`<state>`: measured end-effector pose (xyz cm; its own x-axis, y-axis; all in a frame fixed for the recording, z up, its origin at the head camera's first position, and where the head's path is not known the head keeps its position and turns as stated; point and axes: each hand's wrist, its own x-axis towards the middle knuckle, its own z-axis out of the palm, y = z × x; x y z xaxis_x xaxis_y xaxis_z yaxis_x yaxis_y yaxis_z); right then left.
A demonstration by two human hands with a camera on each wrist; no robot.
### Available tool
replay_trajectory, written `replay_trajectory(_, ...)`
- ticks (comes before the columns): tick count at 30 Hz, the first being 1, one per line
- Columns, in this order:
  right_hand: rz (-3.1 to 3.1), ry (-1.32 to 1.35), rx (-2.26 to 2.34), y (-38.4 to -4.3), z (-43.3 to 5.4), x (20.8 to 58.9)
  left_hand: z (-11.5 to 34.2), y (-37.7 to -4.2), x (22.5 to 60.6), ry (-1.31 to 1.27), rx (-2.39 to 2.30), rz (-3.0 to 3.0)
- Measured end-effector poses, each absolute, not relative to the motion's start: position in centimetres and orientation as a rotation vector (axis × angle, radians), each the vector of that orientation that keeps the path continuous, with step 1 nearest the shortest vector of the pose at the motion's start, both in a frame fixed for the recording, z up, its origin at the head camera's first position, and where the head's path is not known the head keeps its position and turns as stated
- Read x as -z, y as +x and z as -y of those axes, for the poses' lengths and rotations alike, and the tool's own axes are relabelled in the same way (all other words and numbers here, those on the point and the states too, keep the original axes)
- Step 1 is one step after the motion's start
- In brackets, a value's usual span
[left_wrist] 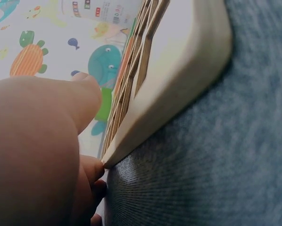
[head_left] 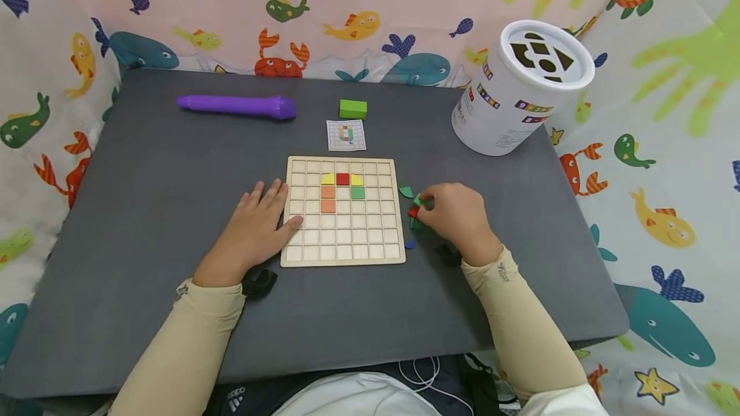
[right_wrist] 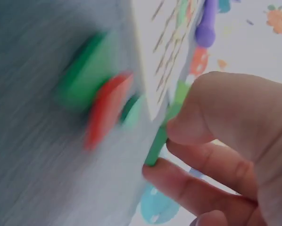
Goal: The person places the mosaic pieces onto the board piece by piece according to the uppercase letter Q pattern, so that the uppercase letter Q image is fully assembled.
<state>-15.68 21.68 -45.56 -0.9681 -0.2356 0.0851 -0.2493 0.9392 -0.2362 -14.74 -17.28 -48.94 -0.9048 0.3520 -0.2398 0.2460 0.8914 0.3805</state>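
A wooden grid board (head_left: 343, 253) lies on the grey table. My left hand (head_left: 251, 230) rests at its left side with straight fingers, thumb over the edge. Set in the upper cells are a red tile (head_left: 342, 179), two yellow tiles (head_left: 327, 179), two orange tiles (head_left: 327, 205) and a green tile (head_left: 358, 192). Right of the board, my right hand (head_left: 459, 217) pinches a small green tile (right_wrist: 156, 147) between thumb and fingers. Loose beside it lie a red tile (right_wrist: 108, 110), green tiles (right_wrist: 87, 70) and a blue piece (head_left: 410, 244).
Behind the board lies a small pattern card (head_left: 345, 135) with a bright green block (head_left: 352, 109) at its top edge. A purple marker-shaped stick (head_left: 234, 106) lies back left. At the back right stands a white tub (head_left: 514, 101) with shape cut-outs in its lid.
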Motion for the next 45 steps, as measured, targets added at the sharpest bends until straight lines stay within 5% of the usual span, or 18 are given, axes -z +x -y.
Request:
replay_trajectory(19, 2.924, 0.661, -0.148, -15.4, -16.5, 45.6, 11.9, -16.5, 47.7, 0.624, -0.464, -2.740)
replay_trajectory(33, 3.028, 0.907, -0.337, -14.1, -15.7, 46.2, 14.5, -15.9, 48.8, 0.528, -0.465, -2.747)
replay_trajectory(45, 3.085, 0.445, -0.579, -14.3, -21.8, 43.4, 17.0, -14.8, 48.6, 0.441, -0.502, -2.747)
